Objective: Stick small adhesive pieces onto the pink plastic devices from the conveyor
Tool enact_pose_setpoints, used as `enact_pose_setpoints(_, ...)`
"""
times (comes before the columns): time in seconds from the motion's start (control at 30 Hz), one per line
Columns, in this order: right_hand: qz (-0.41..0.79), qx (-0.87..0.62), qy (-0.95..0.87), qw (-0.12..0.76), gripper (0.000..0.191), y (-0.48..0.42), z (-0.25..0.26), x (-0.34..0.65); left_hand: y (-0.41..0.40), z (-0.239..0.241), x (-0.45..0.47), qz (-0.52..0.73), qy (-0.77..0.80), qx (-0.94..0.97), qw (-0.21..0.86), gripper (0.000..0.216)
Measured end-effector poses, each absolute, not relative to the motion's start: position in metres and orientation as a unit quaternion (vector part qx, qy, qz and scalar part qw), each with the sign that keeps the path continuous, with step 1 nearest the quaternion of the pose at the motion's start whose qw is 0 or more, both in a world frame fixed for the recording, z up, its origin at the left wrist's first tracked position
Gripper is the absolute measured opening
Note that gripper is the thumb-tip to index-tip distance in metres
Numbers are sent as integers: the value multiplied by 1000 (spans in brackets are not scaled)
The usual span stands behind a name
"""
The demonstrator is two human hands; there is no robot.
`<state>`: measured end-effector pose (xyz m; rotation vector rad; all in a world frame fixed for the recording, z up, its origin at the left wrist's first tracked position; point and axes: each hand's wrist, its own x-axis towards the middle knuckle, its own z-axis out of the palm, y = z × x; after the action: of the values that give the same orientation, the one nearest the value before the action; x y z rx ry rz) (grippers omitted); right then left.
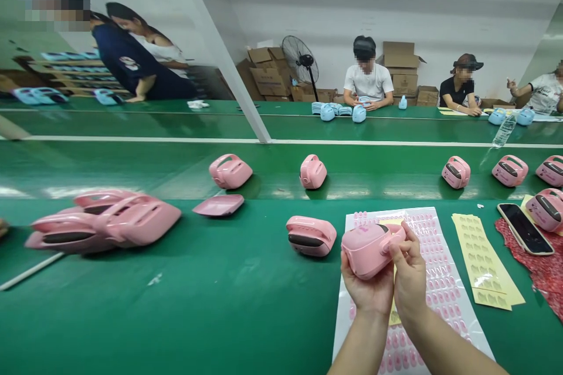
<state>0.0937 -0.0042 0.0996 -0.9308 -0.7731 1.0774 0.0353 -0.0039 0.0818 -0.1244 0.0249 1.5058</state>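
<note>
Both my hands hold up a pink plastic housing with a handle, over a white sheet of small pink stickers. My left hand cups it from below and the left side. At its right end, the fingers of my right hand are closed at the handle; whether they also pinch a sticker I cannot make out. A strip of yellow backing paper lies on the sheet, partly hidden behind my hands. Just left of the sheet sits another pink housing with a dark oval window.
Several pink housings cluster at the left, beside a pink panel. More housings stand along the far strip. Yellow sticker sheets, a phone and red wrap lie right. Co-workers sit across, with a bottle nearby.
</note>
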Motion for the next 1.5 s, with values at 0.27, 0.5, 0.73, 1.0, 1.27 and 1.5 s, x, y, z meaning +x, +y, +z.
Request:
enact_pose_setpoints(0.27, 460, -438, -383, 671, 20, -5, 102, 97, -4, 78, 36, 687, -4, -39, 726, 46)
enact_pose_setpoints(0.5, 437, -452, -420, 655, 22, -1, 102, 101, -1, 74, 36, 689, -17, -41, 723, 45)
enact_pose_setpoints(0.73, 185, -466, -561, 658, 9, 1, 93, 105, -4, 77, 37, 669, -10, -14, 743, 49)
enact_pose_setpoints(1.0, 3, -456, -707, 540, 16, 9, 90, 132, -7, 86, 34, 673, 10, -34, 739, 44)
enact_pose_setpoints(1.27, 306, -446, -602, 587, 48, 19, 84, 115, -8, 79, 33, 683, 43, -96, 723, 39)
enact_pose_setpoints(1.5, 328, -546, -612, 469, 24, 97, 52, 102, -24, 58, -4, 712, -2, 52, 700, 36)
